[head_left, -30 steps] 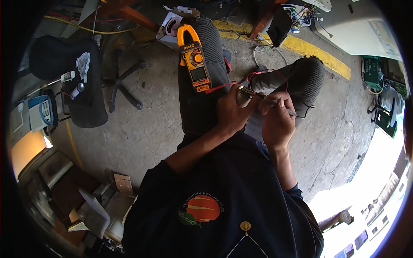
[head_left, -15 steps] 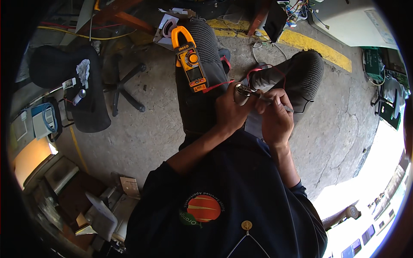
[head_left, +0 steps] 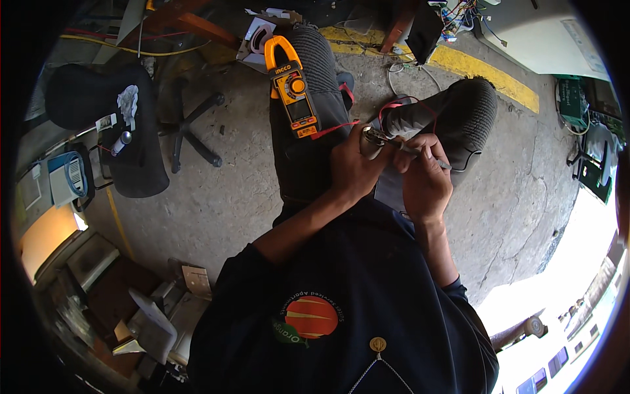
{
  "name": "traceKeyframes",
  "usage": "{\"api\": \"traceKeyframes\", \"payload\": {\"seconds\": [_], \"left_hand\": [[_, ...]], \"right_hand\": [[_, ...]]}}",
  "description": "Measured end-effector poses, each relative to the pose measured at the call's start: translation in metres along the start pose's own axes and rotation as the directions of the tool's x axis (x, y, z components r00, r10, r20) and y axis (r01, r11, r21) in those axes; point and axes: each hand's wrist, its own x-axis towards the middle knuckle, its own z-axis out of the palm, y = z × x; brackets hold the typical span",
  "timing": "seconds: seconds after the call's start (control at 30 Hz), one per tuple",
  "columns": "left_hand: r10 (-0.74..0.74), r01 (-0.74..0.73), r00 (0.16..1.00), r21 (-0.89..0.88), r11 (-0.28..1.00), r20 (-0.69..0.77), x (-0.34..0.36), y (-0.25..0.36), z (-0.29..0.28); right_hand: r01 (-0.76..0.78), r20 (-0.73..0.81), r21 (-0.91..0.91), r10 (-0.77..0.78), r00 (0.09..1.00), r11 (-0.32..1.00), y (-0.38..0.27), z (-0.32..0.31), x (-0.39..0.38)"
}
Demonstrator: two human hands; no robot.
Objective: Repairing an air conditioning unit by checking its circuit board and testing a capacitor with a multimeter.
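My left hand (head_left: 355,164) is closed round a silver metal cylinder (head_left: 371,147), its end with small metal fittings turned upward. My right hand (head_left: 426,174) pinches a slim grey tool (head_left: 443,164), which points toward the cylinder's end; its tip is partly hidden by the fingers, so I cannot tell its exact kind. Both hands meet above my lap, fingertips close together. Across my left thigh lies an orange and black clamp meter (head_left: 293,92), jaw pointing away from me. A red test lead (head_left: 337,129) runs from its lower end toward my hands.
At left stands a black office chair (head_left: 141,157) with crumpled paper (head_left: 128,105) and another silver cylinder (head_left: 121,143) on its seat. An open carton (head_left: 252,52) sits beyond my left knee. Loose wiring (head_left: 457,20) hangs at the far right, near a white appliance (head_left: 531,36).
The view has shifted very slightly. Both hands keep their grip on the cylinder and the slim tool, with little visible movement.
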Motion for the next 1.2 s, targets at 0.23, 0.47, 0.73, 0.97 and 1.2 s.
{"api": "traceKeyframes", "payload": {"seconds": [0.23, 0.47, 0.73, 0.97, 1.2], "left_hand": [[0.028, -0.028, 1.0, -0.022, 0.999, 0.0, 0.0, -0.001, 0.0], [0.044, -0.044, 0.999, 0.003, 0.999, 0.007, 0.002, -0.003, 0.0], [0.117, -0.118, 0.991, 0.021, 0.993, 0.064, -0.001, 0.005, -0.003], [-0.018, 0.082, 0.984, -0.352, 0.932, 0.18, -0.011, 0.004, -0.004], [0.095, 0.031, 0.973, -0.521, 0.853, 0.212, -0.009, 0.021, -0.003]], "right_hand": [[-0.009, 0.012, 0.003, 0.009, 1.0, 1.0, 0.0, -0.004, 0.002], [-0.001, 0.012, 0.012, 0.001, 1.0, 1.0, -0.001, -0.005, 0.001], [0.099, -0.075, 0.062, -0.095, 0.993, 0.993, -0.022, -0.019, 0.007], [0.227, -0.093, -0.279, -0.261, 0.961, 0.933, -0.024, -0.025, 0.006], [0.174, -0.094, -0.179, -0.192, 0.977, 0.968, -0.005, -0.003, 0.006]]}}
